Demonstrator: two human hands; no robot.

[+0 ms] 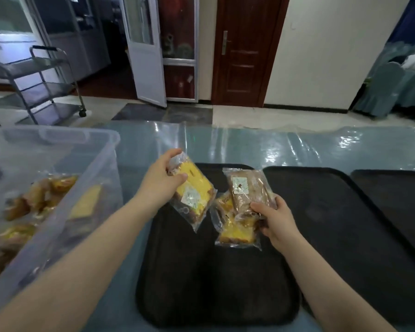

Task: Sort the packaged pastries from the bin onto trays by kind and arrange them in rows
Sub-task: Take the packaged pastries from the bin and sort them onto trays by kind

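My left hand (162, 180) grips the top end of a clear packet with a yellow cake slice (193, 194) above the left black tray (177, 271). My right hand (277, 220) holds a bunch of packets over the same tray: a brown pastry packet (246, 188) on top and yellow cake packets (235, 232) hanging below it. The clear plastic bin (65, 188) at the left holds several more packaged pastries (36, 195). Two more black trays, the middle tray (333, 212) and the right tray (398, 195), lie to the right.
The trays and bin sit on a table with a glossy blue-green plastic cover (273, 147). Beyond the table's far edge are a steel trolley (34, 87) at the left, an open white door (146, 49) and a dark wooden door (244, 49).
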